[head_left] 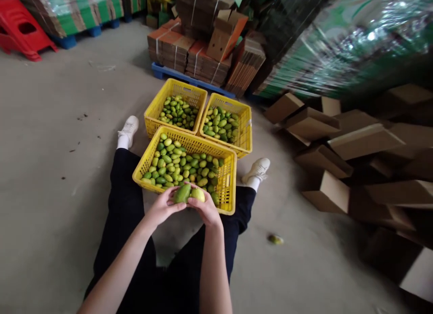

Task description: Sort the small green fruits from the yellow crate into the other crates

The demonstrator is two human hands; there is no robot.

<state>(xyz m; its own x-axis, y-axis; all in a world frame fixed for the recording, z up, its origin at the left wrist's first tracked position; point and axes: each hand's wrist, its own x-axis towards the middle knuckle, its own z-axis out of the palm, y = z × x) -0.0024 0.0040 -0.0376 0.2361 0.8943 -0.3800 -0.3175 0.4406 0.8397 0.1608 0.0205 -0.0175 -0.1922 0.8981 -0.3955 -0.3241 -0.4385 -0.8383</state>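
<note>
My left hand (166, 204) is closed around a dark green mango (182, 193). My right hand (204, 207) grips a paler yellow-green mango (198, 195) right beside it. Both hands are close together over the near edge of a yellow plastic crate (230, 181), which stands between my legs. Inside that crate lie many oval mangoes (176, 163), green to yellowish. Behind it, a left yellow crate (152, 110) and a right yellow crate (244, 129) also hold green mangoes.
Bundled flat cardboard (199, 61) sits on a blue pallet (162, 71) beyond the crates. Opened cardboard boxes (333, 190) are piled at the right. A single fruit (276, 239) lies on the floor. A red plastic stool (23, 30) stands far left, near a wrapped stack (77, 9).
</note>
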